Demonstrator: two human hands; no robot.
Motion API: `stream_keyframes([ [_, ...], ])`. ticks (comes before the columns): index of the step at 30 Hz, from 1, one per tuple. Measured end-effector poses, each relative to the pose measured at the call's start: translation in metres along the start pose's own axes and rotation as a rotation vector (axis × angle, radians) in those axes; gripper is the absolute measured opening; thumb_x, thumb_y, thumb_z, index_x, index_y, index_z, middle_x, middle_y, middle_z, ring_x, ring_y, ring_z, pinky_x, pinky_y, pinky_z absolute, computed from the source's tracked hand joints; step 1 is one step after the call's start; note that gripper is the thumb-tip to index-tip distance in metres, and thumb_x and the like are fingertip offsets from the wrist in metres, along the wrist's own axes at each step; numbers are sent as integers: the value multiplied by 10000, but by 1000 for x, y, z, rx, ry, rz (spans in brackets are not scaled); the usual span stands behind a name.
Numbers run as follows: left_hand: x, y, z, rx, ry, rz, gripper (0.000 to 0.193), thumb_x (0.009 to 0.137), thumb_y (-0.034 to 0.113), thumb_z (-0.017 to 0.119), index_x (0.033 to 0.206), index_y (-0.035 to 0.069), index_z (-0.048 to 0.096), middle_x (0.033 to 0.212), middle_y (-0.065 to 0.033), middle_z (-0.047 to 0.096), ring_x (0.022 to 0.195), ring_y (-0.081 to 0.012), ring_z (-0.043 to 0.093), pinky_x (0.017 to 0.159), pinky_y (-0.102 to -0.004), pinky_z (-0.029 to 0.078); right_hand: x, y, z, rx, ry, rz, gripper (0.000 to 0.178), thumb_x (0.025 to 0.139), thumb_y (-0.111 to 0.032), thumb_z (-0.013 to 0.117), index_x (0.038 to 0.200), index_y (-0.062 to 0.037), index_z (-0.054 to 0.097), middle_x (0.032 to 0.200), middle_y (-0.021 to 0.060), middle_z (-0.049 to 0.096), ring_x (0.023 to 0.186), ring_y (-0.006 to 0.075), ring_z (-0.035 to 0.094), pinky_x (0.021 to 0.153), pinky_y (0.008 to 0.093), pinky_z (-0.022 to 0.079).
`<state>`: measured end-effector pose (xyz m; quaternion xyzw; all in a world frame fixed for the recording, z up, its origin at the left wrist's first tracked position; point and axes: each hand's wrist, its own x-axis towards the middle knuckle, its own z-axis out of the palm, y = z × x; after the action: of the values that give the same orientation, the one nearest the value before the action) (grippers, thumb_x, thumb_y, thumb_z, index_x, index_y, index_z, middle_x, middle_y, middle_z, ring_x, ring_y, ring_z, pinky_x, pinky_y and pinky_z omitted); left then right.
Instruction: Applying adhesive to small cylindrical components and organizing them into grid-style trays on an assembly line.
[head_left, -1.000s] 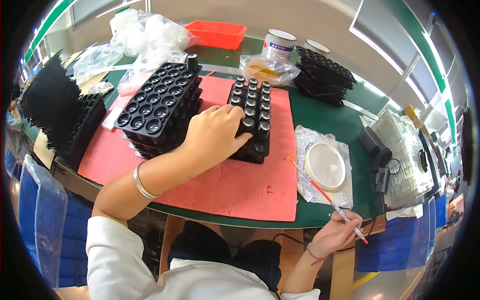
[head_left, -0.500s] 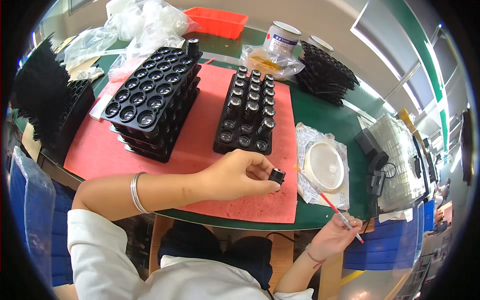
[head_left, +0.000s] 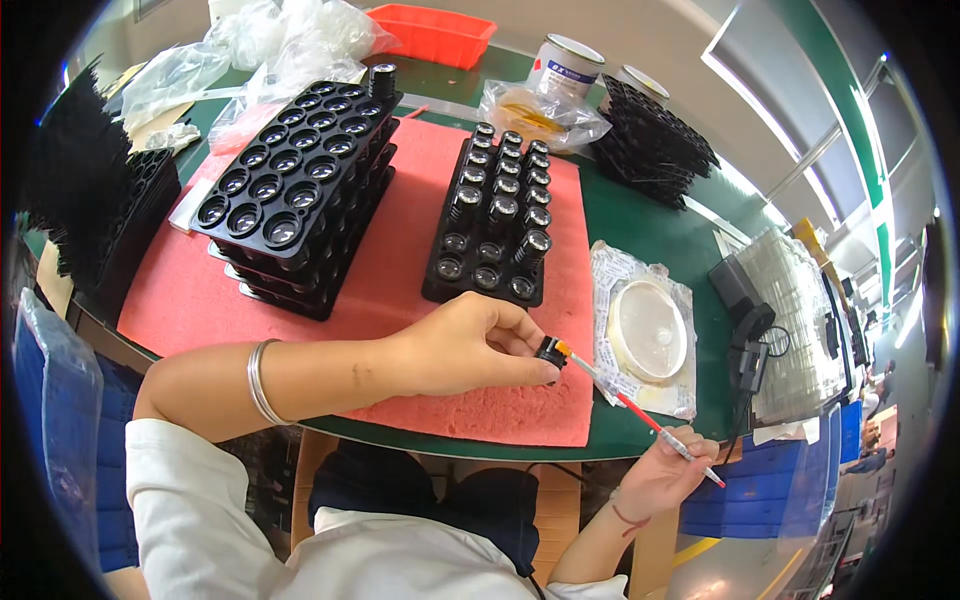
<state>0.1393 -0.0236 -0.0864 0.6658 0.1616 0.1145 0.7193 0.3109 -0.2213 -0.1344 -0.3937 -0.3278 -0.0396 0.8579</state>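
Fingers of the left hand (head_left: 462,350) pinch a small black part (head_left: 547,353) over the pink mat (head_left: 470,416), seemingly steadying it for the brush (head_left: 641,411). Fingers of the right hand (head_left: 662,474) pinch the brush's near end; it slants far-left, orange tip at the part, whose long axis I can't make out.

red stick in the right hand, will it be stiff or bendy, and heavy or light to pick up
The stick is probably fairly stiff, since its long, thin shaft looks straight. It is likely light: it is slim, and the fingers of the right hand alone support it. Laid flat, it might roll, as its shaft looks narrow and roughly round.
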Motion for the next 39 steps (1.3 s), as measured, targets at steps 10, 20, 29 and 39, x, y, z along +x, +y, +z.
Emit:
stream_keyframes([
  [10,1,0,-4,-127,-59,-29,279,793,158,668,999,-17,597,848,-31,623,817,-76,566,775,-228,438,1,0,-5,-29,-66,-18,279,922,-298,444,780,-62,399,607,34,394,571,118,344,520,247,273],
  [20,0,6,-6,-16,-76,48,289,796,100,653,1044,-14,557,931,-44,615,897,-108,580,812,-249,454,1,-1,6,21,127,3,280,939,-298,404,768,-78,376,616,20,365,589,111,326,544,243,274],
  [29,-62,119,-34,869,428,648,322,628,110,767,903,53,608,828,-1,599,716,-80,553,610,-210,421,0,-1,-4,-112,60,-14,294,938,-307,390,761,-75,355,629,20,317,596,112,304,552,244,256],
  [39,-42,112,-219,833,610,343,307,740,133,711,991,-19,621,832,-57,634,784,-103,578,726,-244,464,2,-3,9,-126,168,17,315,946,-291,373,733,-61,346,671,30,332,627,121,333,588,246,293],
])
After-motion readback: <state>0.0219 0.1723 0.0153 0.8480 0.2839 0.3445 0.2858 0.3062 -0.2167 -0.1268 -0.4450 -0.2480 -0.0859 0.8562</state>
